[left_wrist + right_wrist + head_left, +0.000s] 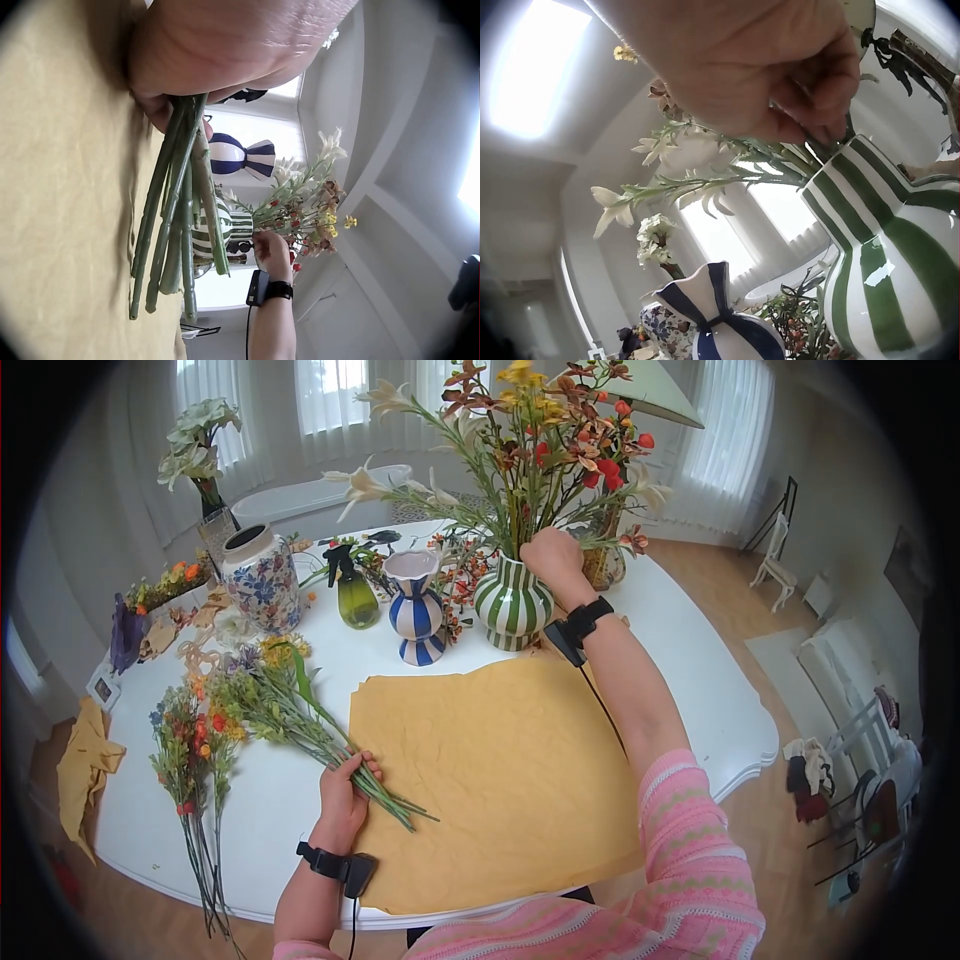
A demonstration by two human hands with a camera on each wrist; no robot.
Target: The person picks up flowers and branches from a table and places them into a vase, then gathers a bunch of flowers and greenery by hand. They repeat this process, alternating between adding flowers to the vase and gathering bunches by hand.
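Note:
My left hand (345,800) holds a bunch of flowers (268,695) by the stems, low over the yellow sheet (490,780). In the left wrist view, the cut ends of the green stems (174,232) stick out below the fingers. My right hand (555,563) is at the mouth of a green-and-white striped vase (514,608). Its curled fingers (817,105) pinch stems just above the rim in the right wrist view. Lilies, red blooms (607,472) and yellow blooms fan out above this vase.
A blue-and-white striped vase (417,618) stands left of the green one, beside a green spray bottle (357,600) and a floral-patterned vase (262,582). More flower stems (205,850) overhang the table's front left edge. Red-berried sprigs (462,575) lie behind the vases.

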